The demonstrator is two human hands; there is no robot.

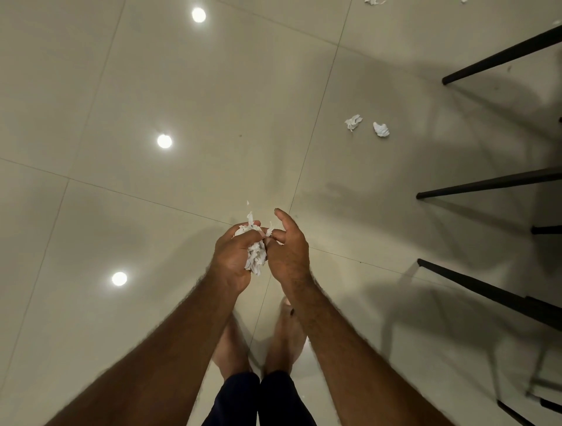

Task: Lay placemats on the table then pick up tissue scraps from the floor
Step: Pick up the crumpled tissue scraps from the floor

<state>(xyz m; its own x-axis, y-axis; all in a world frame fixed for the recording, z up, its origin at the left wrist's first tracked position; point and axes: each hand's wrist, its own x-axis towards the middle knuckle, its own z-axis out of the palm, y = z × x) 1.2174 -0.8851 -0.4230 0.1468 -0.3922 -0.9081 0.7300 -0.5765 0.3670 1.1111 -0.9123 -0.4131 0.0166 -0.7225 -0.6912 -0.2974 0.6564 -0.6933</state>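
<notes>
Right of the wad (255, 258) and farther out on the floor (152, 197), two crumpled tissue scraps (353, 121) (381, 129) lie close together but apart. More scraps (374, 1) show far beyond the wad, cut by the top edge. Black furniture legs (486, 182) slant in well to the wad's right.

Left hand (231, 255): fingers curled round the wad, cupping it from the wad's left; torn ends poke out above and below the fist.
Right hand (289, 246): against the wad's right side, thumb and a middle finger pinching a loose strip (269, 231) at its upper edge, index finger lifted free.
Bare feet (282, 334) directly beneath the wad.

Handling, as judged:
- Tissue is near weightless, soft, fully crushable. No breakage risk; tearing and shedding are the risk.
- The wad is many loose pieces, not one mass. A slack fist would likely spill flakes.
- Floor looks glossy, so a scrap may skate under a flat push. Pinch each at its raised crumpled peak with fingertips.
- Feed each new scrap into the cupped left palm.

No placemats or worktop in view.
</notes>
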